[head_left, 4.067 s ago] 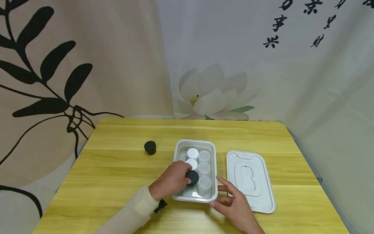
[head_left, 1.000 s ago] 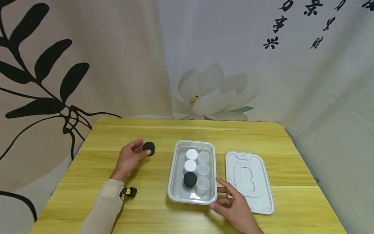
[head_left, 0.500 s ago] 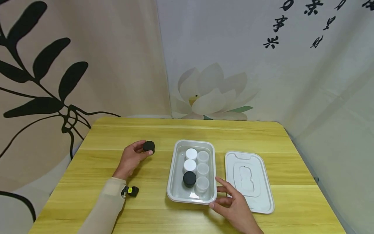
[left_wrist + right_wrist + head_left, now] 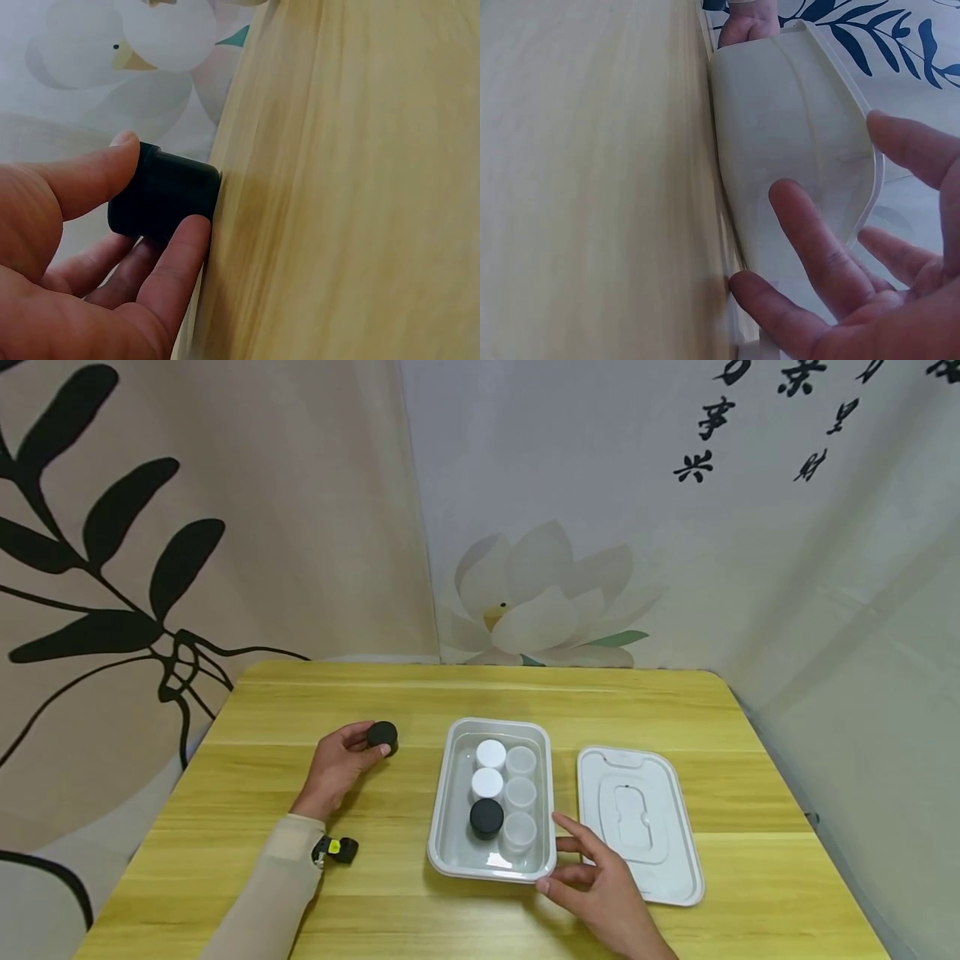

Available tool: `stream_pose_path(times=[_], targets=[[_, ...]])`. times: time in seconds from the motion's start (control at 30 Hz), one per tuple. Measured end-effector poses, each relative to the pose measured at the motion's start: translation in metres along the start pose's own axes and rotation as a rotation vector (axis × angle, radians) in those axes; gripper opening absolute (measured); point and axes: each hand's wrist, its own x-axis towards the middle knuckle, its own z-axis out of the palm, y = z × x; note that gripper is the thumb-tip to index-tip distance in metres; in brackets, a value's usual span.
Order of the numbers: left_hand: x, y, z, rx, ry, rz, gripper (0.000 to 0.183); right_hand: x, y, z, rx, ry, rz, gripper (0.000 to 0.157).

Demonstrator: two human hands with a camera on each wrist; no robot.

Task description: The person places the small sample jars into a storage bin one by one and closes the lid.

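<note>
On the table's left part, my left hand pinches a small black screw-top jar between thumb and fingertips. The left wrist view shows that jar right at the wood surface. A grey-white plastic box stands in the middle. Inside, white-lidded jars, another black-lidded jar and clear-lidded jars form two columns. My right hand rests spread fingertips at the box's near right corner. In the right wrist view, fingers stand extended along the box wall.
A white lid with a moulded handle lies flat to the right of the box, partly behind my right hand. The yellow wooden table ends at printed curtains at the back and sides.
My left hand has left the black-lidded jar in the box and moved left to the other black jar, gripping it. My right hand has stayed at the box corner.
</note>
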Motion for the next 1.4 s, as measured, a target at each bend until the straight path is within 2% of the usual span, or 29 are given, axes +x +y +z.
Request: stream_pose_path(times=[0.4,0.6,0.77,0.9,1.07,1.4], targets=[[-0.003,0.007,-0.003,0.007,-0.003,0.002,0.063,0.002,0.002,0.0,-0.005,0.002,-0.013,0.085],[-0.011,0.021,-0.006,-0.012,-0.015,0.003,0.063,0.002,0.001,0.0,-0.001,0.007,-0.006,0.085],[-0.023,0.036,-0.006,-0.007,-0.03,0.018,0.064,0.001,0.0,0.0,0.006,0.017,0.006,0.084],[-0.037,0.05,0.0,0.059,-0.05,0.054,0.064,-0.001,0.001,0.0,0.019,0.011,0.007,0.085],[-0.055,0.07,0.01,0.085,-0.086,0.067,0.064,-0.002,0.002,0.001,0.03,0.004,0.003,0.086],[-0.075,0.085,0.036,0.08,-0.172,0.084,0.06,-0.001,0.003,0.0,0.017,-0.003,-0.024,0.084]])
